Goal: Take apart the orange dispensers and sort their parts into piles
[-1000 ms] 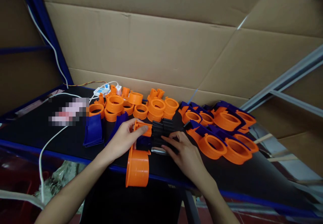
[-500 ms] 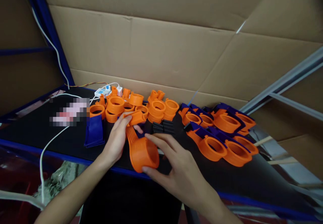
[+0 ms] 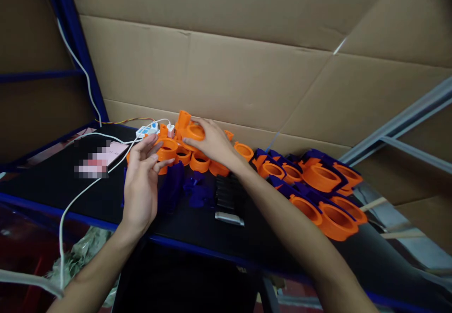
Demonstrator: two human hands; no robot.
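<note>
My right hand (image 3: 211,142) reaches to the back of the black table and grips an orange ring part (image 3: 190,128) on top of a pile of orange rings (image 3: 183,152). Hovering over the table's left half, my left hand (image 3: 141,183) has its fingers spread and holds nothing. Under it lie blue plastic pieces (image 3: 197,193). A black ribbed block (image 3: 228,191) and a small silver piece (image 3: 229,218) lie beside my right forearm.
Orange-and-blue assembled ring parts (image 3: 318,195) fill the right of the black table (image 3: 52,186). A white power strip (image 3: 148,129) with a white cable (image 3: 77,195) sits at the back left. Cardboard walls stand behind. A metal frame runs at right.
The large orange part both hands held at the table's front has been carried by my right hand to the ring pile at the back. My left hand let go and opened.
</note>
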